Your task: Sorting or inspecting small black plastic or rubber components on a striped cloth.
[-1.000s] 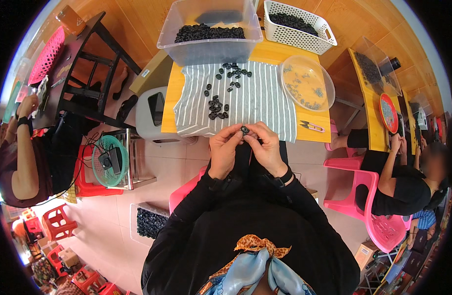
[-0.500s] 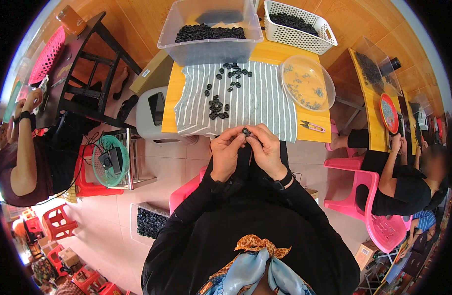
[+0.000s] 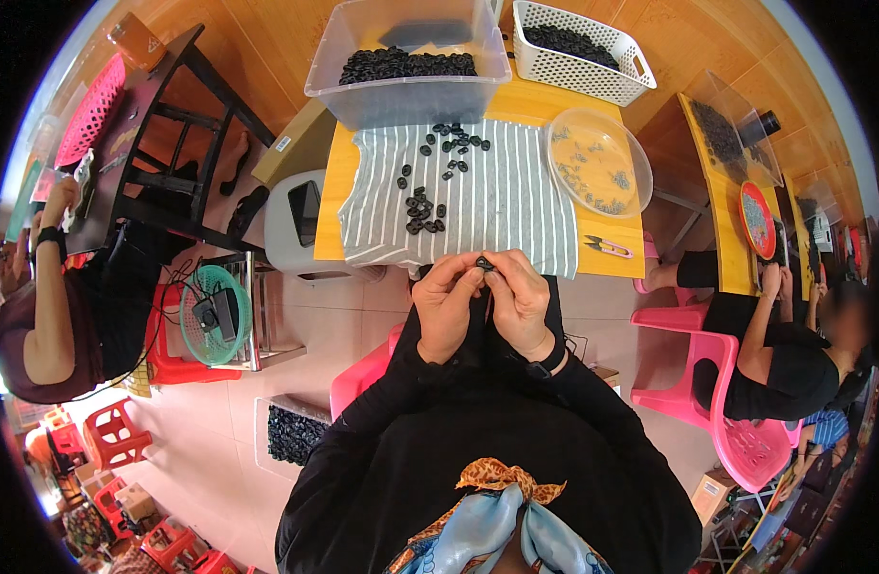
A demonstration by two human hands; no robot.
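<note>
Seen from my remote post: small black piece (image 3: 483,263) pinched between fingertips of left hand (image 3: 444,314) and right hand (image 3: 522,306), at near edge of striped cloth (image 3: 521,191). Loose black pieces (image 3: 418,209) dot cloth, more heaped in clear bin (image 3: 411,107); which are finished, I cannot tell. Forearms angle inward, hands meeting.

My left-side head fisheye looks steeply down past my knotted scarf (image 3: 473,521), facing forward over the yellow table (image 3: 535,103); my left hand (image 3: 446,311) and right hand (image 3: 523,306) sit near, mid-view, straight edges bending toward the rim.
</note>
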